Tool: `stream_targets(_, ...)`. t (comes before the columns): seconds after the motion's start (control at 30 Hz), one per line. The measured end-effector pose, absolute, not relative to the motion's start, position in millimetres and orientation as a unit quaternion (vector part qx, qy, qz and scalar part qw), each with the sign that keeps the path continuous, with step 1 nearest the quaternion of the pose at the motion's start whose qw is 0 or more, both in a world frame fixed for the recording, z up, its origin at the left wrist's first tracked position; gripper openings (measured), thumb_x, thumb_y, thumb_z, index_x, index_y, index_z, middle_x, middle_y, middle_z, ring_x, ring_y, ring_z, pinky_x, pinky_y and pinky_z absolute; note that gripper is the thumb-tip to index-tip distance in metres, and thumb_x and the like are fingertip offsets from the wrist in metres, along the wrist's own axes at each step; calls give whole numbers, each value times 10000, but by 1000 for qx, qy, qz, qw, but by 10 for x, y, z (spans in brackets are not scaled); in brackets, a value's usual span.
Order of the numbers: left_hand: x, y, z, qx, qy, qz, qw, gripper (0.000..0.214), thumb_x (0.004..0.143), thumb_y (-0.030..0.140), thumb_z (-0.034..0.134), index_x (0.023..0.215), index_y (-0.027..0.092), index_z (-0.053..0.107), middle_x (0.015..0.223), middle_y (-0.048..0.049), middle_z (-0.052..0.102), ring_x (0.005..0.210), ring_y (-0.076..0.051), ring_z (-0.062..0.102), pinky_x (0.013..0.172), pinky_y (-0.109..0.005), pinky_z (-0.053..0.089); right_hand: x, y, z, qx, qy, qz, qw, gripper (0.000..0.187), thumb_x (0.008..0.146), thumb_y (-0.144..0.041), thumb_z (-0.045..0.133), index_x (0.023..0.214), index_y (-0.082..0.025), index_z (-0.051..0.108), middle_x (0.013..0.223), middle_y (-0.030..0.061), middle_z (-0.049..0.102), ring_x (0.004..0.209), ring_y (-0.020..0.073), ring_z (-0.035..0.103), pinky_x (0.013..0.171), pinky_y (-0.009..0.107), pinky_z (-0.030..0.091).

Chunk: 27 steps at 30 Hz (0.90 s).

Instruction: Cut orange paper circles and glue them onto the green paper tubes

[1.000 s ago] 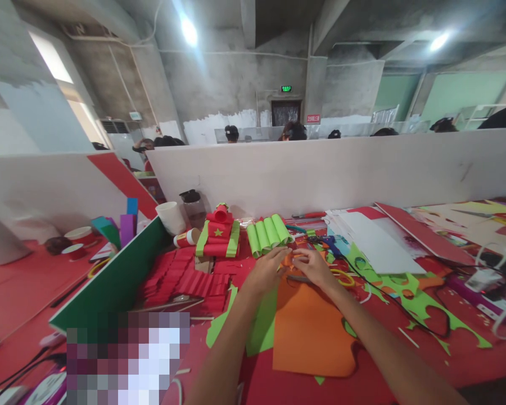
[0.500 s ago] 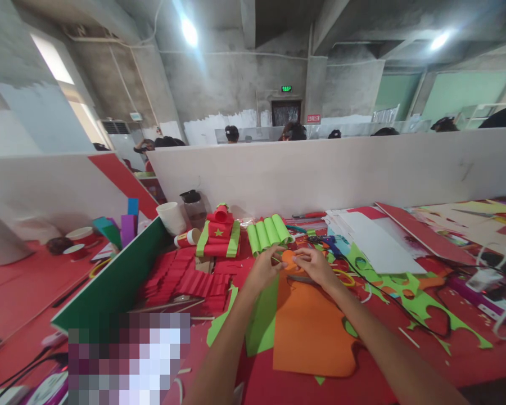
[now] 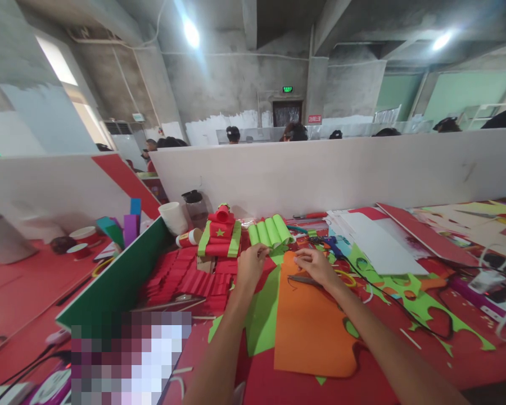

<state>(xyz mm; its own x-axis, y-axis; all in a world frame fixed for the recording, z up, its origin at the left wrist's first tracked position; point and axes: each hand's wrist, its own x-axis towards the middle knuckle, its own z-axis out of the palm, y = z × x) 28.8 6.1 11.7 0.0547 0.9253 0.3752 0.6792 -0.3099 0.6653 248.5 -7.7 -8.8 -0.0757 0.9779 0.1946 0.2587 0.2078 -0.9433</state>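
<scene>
My left hand [image 3: 253, 263] is raised over red paper, just in front of the green paper rolls [image 3: 272, 232]. Its fingertips are pinched together, and whatever lies between them is too small to make out. My right hand [image 3: 314, 264] is closed, thumb and fingers at the right edge of a small rounded orange paper piece [image 3: 289, 257]. Below it lies a large orange sheet [image 3: 312, 337], partly over a green sheet [image 3: 263, 320]. Dark-bladed scissors [image 3: 306, 279] rest on the orange sheet under my right hand, their handles partly covered by it.
A red paper model [image 3: 219, 232] with a yellow star stands behind pleated red paper [image 3: 181, 278]. A green board [image 3: 113, 275] slants at the left. Cut green scraps [image 3: 421, 304], a black cable and a purple power strip [image 3: 480, 298] lie right. A white partition [image 3: 320, 174] runs behind.
My left hand has moved left, away from the orange paper piece, opening a gap between my hands. My right hand stays beside the piece.
</scene>
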Motion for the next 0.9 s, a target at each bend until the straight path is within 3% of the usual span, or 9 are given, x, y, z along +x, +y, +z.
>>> stream_targets(0.17,311,41,135,710,561,392,164,157,900,305,636,862,212,757,782,-28,768,724,-166,686,625,-228,391,2480,-76,-90,-492,-645,385,440,249,797,-361,655,934,-155,673,687,36,706,642,207,682,597,284,515)
stream_targets(0.43,377,65,42,727,531,383,210,188,881,204,617,957,229,787,981,-55,794,924,-214,728,776,-254,490,2482,-111,-90,-451,-688,390,412,311,842,-305,617,1107,-153,673,872,64,745,715,193,697,670,281,526)
stream_targets(0.6,377,117,-9,713,509,413,247,220,843,147,605,990,185,764,997,-70,789,908,-199,737,806,-257,528,2482,-135,-95,-441,-717,375,388,313,842,-259,601,1122,-147,690,822,57,745,747,201,699,644,253,502)
stream_targets(0.73,398,114,71,705,506,422,263,173,818,238,666,947,168,758,891,-65,789,817,-203,731,743,-264,536,2491,-150,-81,-443,-730,360,377,333,845,-239,587,1142,-140,700,750,48,739,699,202,694,621,252,486)
stream_targets(0.9,454,86,197,721,516,393,244,203,829,348,682,896,185,782,845,-52,787,812,-215,723,709,-262,514,2510,-193,-8,-471,-754,286,358,332,839,-206,576,1131,-173,729,803,61,769,745,217,714,697,276,488)
